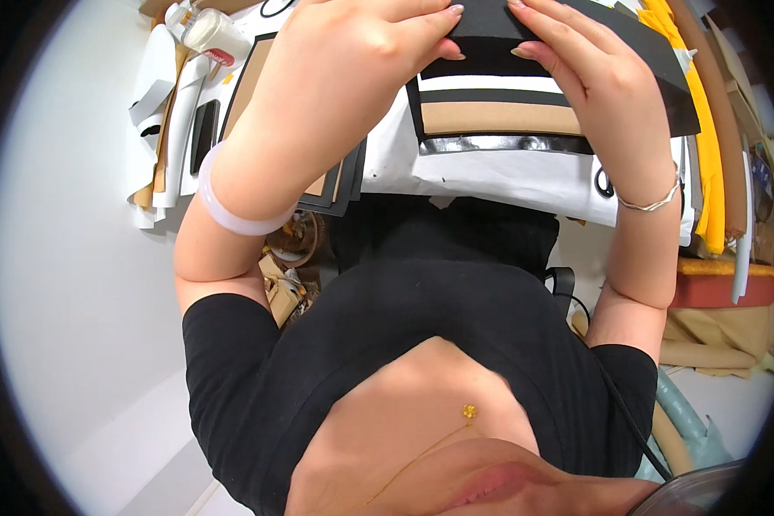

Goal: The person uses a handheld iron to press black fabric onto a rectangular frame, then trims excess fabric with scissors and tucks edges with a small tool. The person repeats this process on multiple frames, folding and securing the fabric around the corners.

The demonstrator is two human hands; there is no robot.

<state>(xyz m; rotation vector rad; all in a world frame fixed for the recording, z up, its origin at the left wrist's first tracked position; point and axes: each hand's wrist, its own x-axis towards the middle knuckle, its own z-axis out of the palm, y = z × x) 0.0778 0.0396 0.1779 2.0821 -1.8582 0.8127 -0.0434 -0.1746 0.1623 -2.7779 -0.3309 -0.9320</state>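
Note:
At the top of the head view, a black box-like board piece (492,27) spans the far side of the table, its top cut off by the picture edge. My left hand (365,36) pinches its left part, thumb below and fingers above. Opposite, my right hand (595,69) grips the same piece with its thumb tucked under the near edge and fingers on top. Closer to me lies a tan panel with a black border (499,119), partly covered by my right hand. The upper ends of some left fingers are out of the picture.
A white-covered table (490,176) carries stacked black-edged boards (346,185), a dark phone-like slab (204,136) and a clear bottle (215,36) at the left. Scissor handles (604,181) lie near the right. Yellow material (707,185) and brown rolls (724,112) line the right side.

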